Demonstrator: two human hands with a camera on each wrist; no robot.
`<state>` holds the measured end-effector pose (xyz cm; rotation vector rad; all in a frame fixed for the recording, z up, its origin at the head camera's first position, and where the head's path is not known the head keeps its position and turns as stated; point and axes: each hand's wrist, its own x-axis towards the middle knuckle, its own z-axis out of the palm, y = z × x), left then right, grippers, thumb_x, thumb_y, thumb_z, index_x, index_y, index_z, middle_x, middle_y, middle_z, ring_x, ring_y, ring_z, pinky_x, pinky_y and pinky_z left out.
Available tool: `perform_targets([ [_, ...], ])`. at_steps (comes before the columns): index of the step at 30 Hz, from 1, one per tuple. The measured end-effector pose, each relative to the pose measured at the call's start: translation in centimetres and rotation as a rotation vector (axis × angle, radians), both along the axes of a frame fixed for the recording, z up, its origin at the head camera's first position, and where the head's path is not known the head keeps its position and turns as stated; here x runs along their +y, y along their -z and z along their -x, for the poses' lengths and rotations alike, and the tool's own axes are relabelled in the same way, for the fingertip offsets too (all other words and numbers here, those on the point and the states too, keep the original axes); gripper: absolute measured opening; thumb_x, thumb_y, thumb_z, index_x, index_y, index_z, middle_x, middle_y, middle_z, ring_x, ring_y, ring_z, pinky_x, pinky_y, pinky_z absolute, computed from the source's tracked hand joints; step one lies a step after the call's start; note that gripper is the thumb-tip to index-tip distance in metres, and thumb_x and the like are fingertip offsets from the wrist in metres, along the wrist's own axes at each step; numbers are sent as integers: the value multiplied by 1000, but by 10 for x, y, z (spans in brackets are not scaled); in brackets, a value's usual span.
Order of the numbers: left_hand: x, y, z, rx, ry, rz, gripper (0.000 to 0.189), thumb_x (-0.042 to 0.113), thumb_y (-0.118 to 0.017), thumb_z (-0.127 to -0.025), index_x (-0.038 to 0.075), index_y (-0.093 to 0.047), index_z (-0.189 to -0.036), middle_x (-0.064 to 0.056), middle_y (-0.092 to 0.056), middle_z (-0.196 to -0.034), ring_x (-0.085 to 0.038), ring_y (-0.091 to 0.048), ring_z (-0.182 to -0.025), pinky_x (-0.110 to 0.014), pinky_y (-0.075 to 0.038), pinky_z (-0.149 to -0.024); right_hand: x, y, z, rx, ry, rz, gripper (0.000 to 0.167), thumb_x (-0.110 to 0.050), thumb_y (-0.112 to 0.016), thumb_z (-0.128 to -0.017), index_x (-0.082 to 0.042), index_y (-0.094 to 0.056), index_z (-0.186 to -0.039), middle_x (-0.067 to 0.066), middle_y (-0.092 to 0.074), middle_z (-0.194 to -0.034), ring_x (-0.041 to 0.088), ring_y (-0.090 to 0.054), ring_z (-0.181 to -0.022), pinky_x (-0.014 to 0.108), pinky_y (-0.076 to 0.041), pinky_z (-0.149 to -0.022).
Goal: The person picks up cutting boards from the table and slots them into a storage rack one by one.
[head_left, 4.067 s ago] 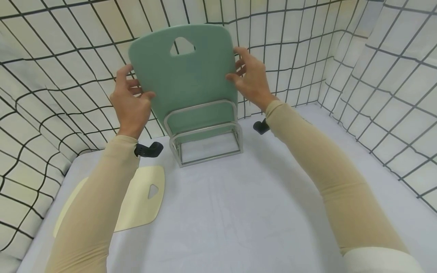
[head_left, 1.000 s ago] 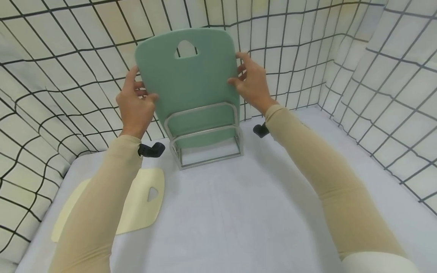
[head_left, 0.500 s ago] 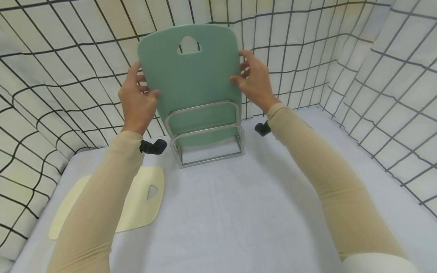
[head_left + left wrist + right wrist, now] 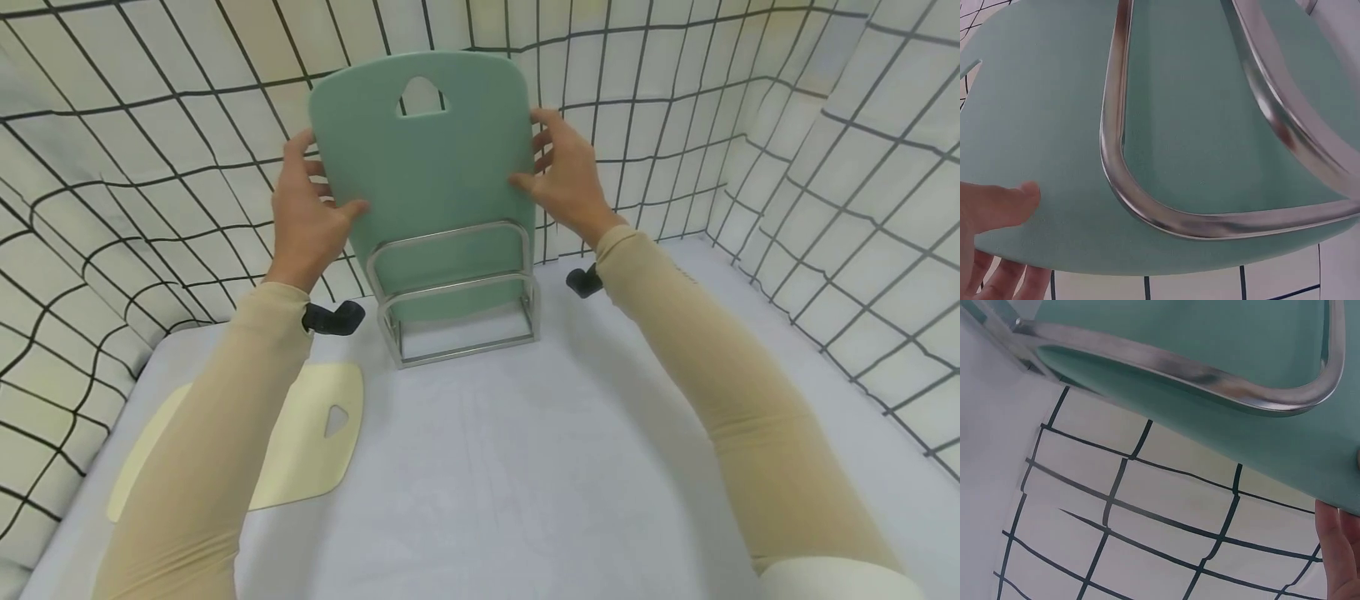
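No text, label, brand or number can be read. On the beige sleeve point(image 4: 726, 400) behind the right hand point(image 4: 567, 177), a short row of small dark marks point(image 4: 686, 275) is seen. It is set a little past the wrist from that hand, along the sleeve's outer edge, and whether letters are formed by it cannot be told, as it is too small and blurred.
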<state>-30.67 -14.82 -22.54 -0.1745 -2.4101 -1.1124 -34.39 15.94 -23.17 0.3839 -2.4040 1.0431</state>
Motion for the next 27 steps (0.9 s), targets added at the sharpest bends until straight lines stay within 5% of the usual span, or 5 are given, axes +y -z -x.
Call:
perform_targets([
  [27,0,5,7,34,-6,22,85,3,-68,-94,30,-23,-161,-13,-51,-147,-27,-59,-126,-41,-53,-109,1,4,6,-3,-12,11,75,-14,-80,-90,-21,-41,-154,10,-62,-129,17,-66,-106,25,-61,-92],
])
